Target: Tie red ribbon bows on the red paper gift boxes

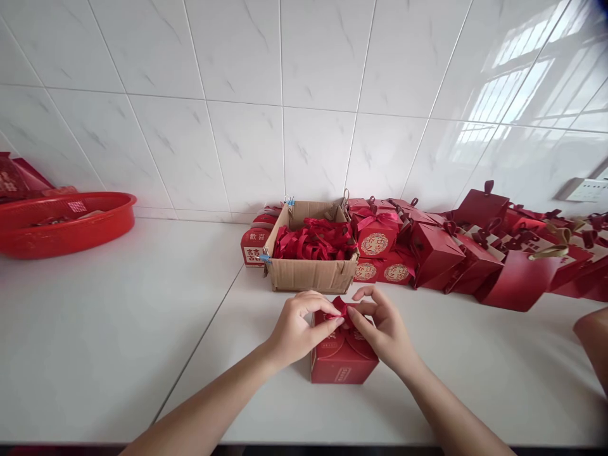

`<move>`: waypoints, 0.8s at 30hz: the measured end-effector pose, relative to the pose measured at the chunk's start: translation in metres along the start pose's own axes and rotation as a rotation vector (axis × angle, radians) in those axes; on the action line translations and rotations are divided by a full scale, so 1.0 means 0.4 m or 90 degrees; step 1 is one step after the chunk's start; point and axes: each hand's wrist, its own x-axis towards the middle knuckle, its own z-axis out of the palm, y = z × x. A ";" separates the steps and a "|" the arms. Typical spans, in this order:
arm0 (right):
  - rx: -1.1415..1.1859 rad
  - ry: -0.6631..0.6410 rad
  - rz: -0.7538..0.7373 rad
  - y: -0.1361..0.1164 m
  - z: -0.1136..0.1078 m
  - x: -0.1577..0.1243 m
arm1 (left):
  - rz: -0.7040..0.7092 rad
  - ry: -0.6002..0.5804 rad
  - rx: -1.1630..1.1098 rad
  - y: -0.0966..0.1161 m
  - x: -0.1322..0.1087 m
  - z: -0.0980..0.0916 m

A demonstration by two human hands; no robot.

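A small red gift box with pale printed characters stands on the counter in front of me. On its top is a red ribbon, gathered at the middle. My left hand comes from the left, its thumb and index finger pinching the ribbon. From the right, my right hand closes its thumb and index finger on the ribbon, the other fingers loosely curled. The exact shape of the ribbon between the fingertips is partly hidden.
Just behind, an open cardboard box holds many loose red ribbons. Finished-looking red boxes crowd the wall at right. A red plastic basket sits far left. At the right edge, part of a person's arm shows.
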 end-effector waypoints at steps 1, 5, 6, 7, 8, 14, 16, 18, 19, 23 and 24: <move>0.003 0.002 -0.010 0.003 0.000 0.000 | -0.007 -0.002 0.004 -0.001 0.000 0.001; -0.106 0.009 -0.080 0.007 -0.005 -0.002 | -0.033 -0.014 0.021 -0.003 -0.001 0.000; -0.141 0.015 -0.093 0.006 -0.006 -0.004 | -0.038 -0.017 0.024 -0.004 -0.001 0.000; -0.174 0.016 -0.108 0.003 -0.008 -0.005 | -0.042 -0.018 0.029 -0.005 -0.002 0.000; -0.203 0.012 -0.123 0.000 -0.009 -0.007 | -0.045 -0.019 0.033 -0.006 -0.002 -0.001; -0.282 -0.024 -0.199 -0.010 -0.009 -0.009 | -0.044 -0.012 0.037 -0.014 -0.006 0.001; -0.279 -0.017 -0.212 -0.006 -0.008 -0.006 | -0.052 -0.016 0.035 -0.014 -0.004 0.000; -0.272 -0.006 -0.214 -0.001 -0.008 -0.004 | -0.056 -0.025 0.038 -0.013 -0.003 -0.002; -0.269 0.000 -0.213 0.002 -0.007 -0.004 | -0.052 -0.030 0.045 -0.012 -0.002 -0.003; -0.275 0.028 -0.202 0.005 -0.004 -0.004 | -0.008 -0.020 0.114 -0.014 -0.001 -0.003; -0.280 0.037 -0.200 0.005 -0.003 -0.005 | 0.008 -0.010 0.139 -0.015 -0.001 -0.003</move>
